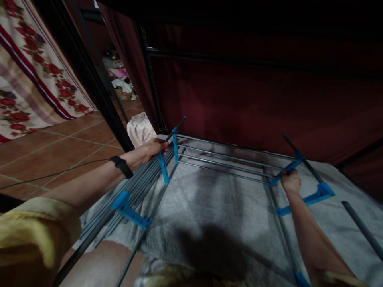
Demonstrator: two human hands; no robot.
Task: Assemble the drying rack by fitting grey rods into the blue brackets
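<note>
A partly assembled rack of thin metal tubes and blue plastic brackets lies on a grey cloth (pixel 209 207). Several crossbars (pixel 221 153) join its two sides at the far end. My left hand (pixel 155 148) is closed around the dark side pole (pixel 100 227), close to the far left bracket (pixel 176 146) and a second blue bracket (pixel 163 167). On the other side, my right hand (pixel 291 182) is closed on the far right bracket (pixel 277 178), where the crossbars end. Another blue bracket (pixel 317 196) sits nearer, partly behind my right forearm.
Several loose grey tubes (pixel 143 181) lie bundled along the left side. A separate tube (pixel 362 227) rests at the right. Dark metal posts (pixel 89 79) and a maroon curtain (pixel 239 99) surround the cloth. A thin cable (pixel 60 172) runs to my wristband.
</note>
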